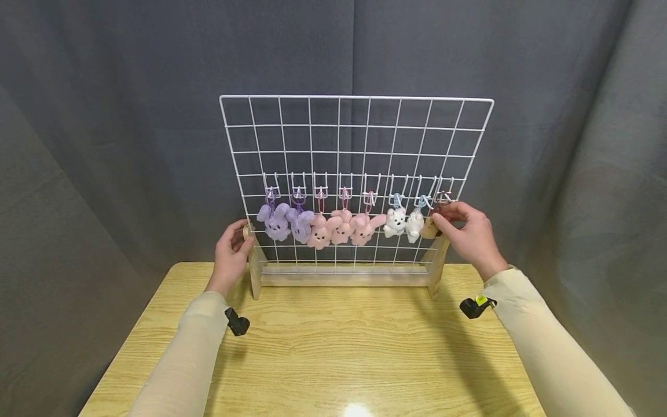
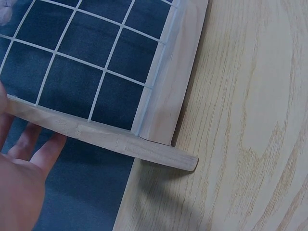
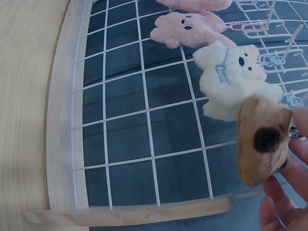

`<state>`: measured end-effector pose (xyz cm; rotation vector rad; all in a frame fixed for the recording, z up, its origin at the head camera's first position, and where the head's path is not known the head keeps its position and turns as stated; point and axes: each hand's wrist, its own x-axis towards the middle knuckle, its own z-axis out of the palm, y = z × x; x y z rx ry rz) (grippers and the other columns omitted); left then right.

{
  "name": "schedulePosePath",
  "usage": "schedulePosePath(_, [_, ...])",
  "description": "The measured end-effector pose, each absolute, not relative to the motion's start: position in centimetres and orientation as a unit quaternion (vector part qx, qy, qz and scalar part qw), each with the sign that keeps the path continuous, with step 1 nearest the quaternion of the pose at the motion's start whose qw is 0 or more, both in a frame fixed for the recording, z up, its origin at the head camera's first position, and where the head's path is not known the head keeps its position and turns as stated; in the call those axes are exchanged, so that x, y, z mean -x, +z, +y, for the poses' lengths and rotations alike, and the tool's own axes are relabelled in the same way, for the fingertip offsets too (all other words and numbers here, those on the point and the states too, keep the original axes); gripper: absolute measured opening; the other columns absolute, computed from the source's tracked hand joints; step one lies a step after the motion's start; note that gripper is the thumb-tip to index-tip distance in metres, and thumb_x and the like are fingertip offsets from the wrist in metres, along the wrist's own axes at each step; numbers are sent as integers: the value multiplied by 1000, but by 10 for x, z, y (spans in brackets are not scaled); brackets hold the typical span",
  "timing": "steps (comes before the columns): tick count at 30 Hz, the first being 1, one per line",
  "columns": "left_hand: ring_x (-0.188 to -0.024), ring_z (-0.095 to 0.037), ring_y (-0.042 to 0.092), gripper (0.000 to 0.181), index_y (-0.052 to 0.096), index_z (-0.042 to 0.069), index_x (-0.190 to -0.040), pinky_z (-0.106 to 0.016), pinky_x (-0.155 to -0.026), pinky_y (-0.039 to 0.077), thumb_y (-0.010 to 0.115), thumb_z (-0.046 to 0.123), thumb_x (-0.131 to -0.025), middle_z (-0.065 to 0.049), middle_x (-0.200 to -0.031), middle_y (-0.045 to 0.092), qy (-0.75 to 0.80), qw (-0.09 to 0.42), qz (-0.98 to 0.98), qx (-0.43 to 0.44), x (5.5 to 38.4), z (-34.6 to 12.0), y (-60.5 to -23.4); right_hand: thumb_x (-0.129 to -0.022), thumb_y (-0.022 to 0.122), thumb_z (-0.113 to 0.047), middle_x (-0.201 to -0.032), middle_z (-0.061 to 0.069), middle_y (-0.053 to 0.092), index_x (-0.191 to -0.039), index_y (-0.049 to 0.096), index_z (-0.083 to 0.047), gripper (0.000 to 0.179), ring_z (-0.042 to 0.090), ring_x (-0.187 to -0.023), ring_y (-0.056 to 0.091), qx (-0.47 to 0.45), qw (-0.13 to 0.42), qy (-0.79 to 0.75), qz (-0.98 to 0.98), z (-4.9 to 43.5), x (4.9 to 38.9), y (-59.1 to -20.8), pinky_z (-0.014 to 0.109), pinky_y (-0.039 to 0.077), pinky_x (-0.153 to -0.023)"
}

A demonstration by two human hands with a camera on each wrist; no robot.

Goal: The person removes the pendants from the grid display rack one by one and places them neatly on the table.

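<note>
My left hand [image 1: 231,255] grips the left wooden upright [image 1: 255,269] of a white wire grid rack [image 1: 339,124], its thumb in front. In the left wrist view, the fingers [image 2: 50,149] reach behind that upright. At the rack's right end, my right hand [image 1: 473,234] holds a brown plush keychain [image 1: 429,229] near its hook. The right wrist view shows this brown plush [image 3: 262,139] with a dark muzzle, fingers along its side and underneath. Beside it hang white bear plush keychains [image 1: 395,222], the nearer one turned sideways.
Pink plush keychains [image 1: 341,226] and purple plush keychains [image 1: 276,222] hang from white hooks farther left on the rack. A wooden crossbar [image 1: 344,278] joins the uprights on the wood-grain table [image 1: 339,336]. Grey curtain [image 1: 156,87] hangs behind.
</note>
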<state>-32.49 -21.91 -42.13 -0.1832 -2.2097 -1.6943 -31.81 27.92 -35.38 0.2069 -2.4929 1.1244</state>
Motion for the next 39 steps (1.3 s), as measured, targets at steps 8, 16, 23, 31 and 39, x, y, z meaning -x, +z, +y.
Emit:
schedulePosePath(8, [-125,-38,57,44,48,2,-144,-15,-90,49,56,-1,-100,-27,-137,55,-602,164,-779,57,322,-218,-418,-96,66,-44,-117,10,70,-121,68,-10,42,22,-103,62,-86,161,407,-895,282,318,-357,21,48,-73])
schedulePosePath(16, [-126,-37,56,45,48,2,-144,-18,-93,48,56,-1,-100,-27,-138,54,-598,163,-783,54,320,-218,-419,-97,67,-36,-119,14,67,-125,64,-5,42,11,-91,61,-96,136,440,-882,284,314,-359,20,53,-72])
schedulePosePath(23, [-124,-36,57,44,49,2,-143,-17,-91,48,57,-1,-100,-27,-137,56,-598,169,-781,57,323,-219,-420,-98,67,-31,-124,18,61,-133,56,-3,46,4,-91,67,-104,93,492,-859,285,308,-359,37,62,-73])
schedulePosePath(31, [-123,-36,58,45,48,4,-144,-15,-88,48,57,1,-100,-25,-138,55,-592,164,-787,56,324,-219,-421,-99,64,-30,-122,15,65,-129,60,-7,38,4,-93,68,-93,109,513,-846,285,305,-358,37,62,-75])
schedulePosePath(39, [-122,-35,58,45,48,2,-144,-13,-88,48,57,0,-100,-26,-136,56,-595,171,-783,58,324,-219,-423,-101,62,-24,-112,-2,68,-128,59,0,36,4,-91,67,-131,110,554,-814,285,302,-356,28,60,-72])
